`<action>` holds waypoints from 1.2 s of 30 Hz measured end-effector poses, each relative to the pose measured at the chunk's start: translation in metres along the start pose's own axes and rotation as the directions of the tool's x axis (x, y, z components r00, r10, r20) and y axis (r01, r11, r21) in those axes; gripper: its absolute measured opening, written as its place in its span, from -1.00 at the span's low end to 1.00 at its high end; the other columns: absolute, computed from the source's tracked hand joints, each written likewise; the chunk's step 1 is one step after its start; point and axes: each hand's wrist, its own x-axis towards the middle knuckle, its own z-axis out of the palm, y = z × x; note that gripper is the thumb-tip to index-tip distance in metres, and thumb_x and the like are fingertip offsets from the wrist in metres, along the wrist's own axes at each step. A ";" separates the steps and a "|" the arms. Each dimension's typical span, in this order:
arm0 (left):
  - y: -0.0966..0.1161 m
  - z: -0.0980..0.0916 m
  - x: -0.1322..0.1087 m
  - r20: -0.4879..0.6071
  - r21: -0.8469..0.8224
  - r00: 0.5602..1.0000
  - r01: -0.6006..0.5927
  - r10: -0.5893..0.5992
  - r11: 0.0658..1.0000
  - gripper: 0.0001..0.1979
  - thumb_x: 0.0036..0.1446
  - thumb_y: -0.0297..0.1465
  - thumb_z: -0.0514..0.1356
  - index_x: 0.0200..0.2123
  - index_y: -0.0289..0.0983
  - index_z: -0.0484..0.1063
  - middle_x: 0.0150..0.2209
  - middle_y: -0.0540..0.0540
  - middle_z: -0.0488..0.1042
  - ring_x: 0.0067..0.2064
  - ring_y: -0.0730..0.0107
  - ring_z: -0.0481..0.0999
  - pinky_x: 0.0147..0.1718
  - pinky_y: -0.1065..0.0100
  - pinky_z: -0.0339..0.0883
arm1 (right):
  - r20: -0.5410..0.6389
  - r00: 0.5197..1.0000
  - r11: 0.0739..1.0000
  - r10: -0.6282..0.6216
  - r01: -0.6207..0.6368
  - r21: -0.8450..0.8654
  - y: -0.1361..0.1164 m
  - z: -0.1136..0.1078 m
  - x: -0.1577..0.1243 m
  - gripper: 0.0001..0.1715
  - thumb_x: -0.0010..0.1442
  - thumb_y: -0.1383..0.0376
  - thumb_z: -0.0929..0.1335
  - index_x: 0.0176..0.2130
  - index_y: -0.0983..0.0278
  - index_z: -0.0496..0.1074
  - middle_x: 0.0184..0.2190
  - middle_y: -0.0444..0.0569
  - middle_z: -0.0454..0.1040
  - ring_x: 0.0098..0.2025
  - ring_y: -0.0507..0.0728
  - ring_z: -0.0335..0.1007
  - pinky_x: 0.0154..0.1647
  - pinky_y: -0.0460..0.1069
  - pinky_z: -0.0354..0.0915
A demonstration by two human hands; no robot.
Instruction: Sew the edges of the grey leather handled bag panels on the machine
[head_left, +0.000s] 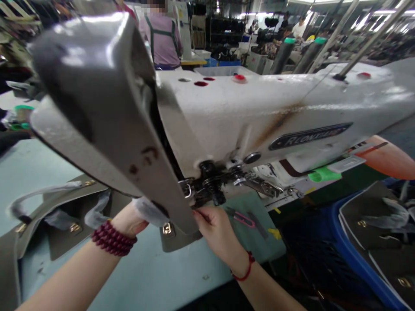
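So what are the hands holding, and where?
Both grip the grey bag: left hand under its near edge, right hand pinching its lower corner by the needle.

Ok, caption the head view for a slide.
Both hands hold a grey leather bag piece at a white sewing machine.

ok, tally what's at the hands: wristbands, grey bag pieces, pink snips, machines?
Wristbands: 2, dark red beads on the left hand, red cord on the right hand
Grey bag pieces: 2, one under the needle, one lying at left
Pink snips: 1
Sewing machine: 1
Total: 6
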 end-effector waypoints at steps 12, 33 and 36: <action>-0.086 0.028 -0.101 -0.378 -0.358 0.926 -0.134 -0.012 0.924 -0.38 -0.07 -0.24 0.38 0.11 -0.05 0.36 -0.08 0.00 0.57 -0.13 0.28 0.54 -0.22 0.43 0.44 | 0.228 0.949 0.887 0.216 -0.289 0.361 0.007 0.003 -0.029 -0.44 0.16 -0.08 0.33 -0.46 0.38 0.36 -0.57 0.01 0.53 -0.59 0.00 0.48 -0.59 -0.21 0.27; -0.099 0.044 -0.098 -0.250 -0.081 0.956 0.135 -0.151 0.988 -0.61 0.00 -0.11 0.31 -0.58 -0.33 0.43 -0.55 -0.02 0.34 -0.45 0.39 0.32 -0.38 0.36 0.31 | 0.192 0.959 0.931 0.207 -0.254 0.264 0.003 -0.008 -0.038 -0.50 0.23 -0.02 0.31 -0.40 0.38 0.40 -0.54 -0.02 0.54 -0.57 -0.03 0.46 -0.53 -0.19 0.29; -0.097 0.043 -0.098 -0.260 -0.009 0.959 0.114 -0.113 0.993 -0.58 0.01 -0.08 0.29 -0.59 -0.34 0.44 -0.57 -0.04 0.35 -0.46 0.37 0.34 -0.38 0.33 0.32 | 0.176 0.965 0.934 0.195 -0.238 0.265 0.001 -0.007 -0.036 -0.49 0.21 -0.04 0.32 -0.45 0.36 0.37 -0.59 -0.06 0.50 -0.62 -0.04 0.40 -0.57 -0.19 0.28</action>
